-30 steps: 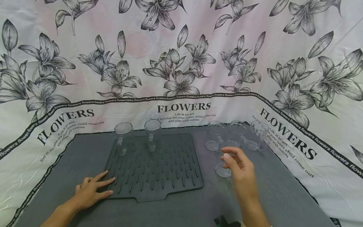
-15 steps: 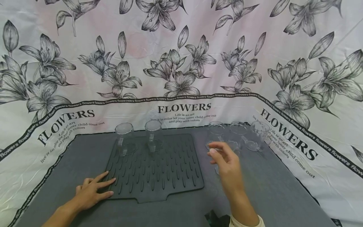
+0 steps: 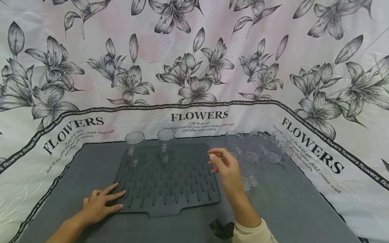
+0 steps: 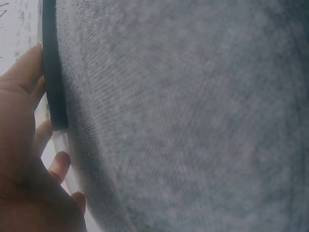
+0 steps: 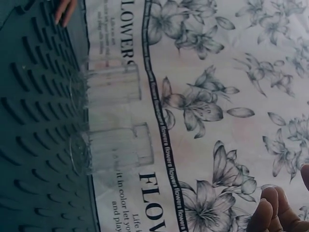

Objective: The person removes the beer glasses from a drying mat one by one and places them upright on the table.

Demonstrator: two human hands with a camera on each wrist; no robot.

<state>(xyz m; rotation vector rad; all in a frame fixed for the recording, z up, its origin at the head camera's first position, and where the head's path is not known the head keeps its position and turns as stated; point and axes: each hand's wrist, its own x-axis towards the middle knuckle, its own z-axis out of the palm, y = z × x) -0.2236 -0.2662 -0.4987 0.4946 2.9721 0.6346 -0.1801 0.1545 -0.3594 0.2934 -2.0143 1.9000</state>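
My left hand [image 3: 98,206] lies at the left edge of a dark ridged mat [image 3: 170,182], fingers spread and fingertips touching it. In the left wrist view, that hand's fingers [image 4: 34,65] rest along the mat's dark edge. Above the right part of the mat hovers my right hand [image 3: 225,168], fingers loosely bent, with nothing clearly visible between them. Two clear handled cups, one cup [image 3: 135,148] at left and another cup [image 3: 166,145] beside it, stand on the mat's far part. Behind my right wrist, a clear cup [image 3: 250,184] is partly hidden.
Several more clear cups [image 3: 275,148] stand at the back right of the grey tabletop [image 3: 291,202]. A flower-printed cloth [image 3: 194,67] hangs behind the table. A small dark object [image 3: 222,229] lies near my right sleeve [image 3: 253,233].
My right hand has moved left, away from the front cup on the right and over toward the mat. My left hand keeps its place at the mat's edge.
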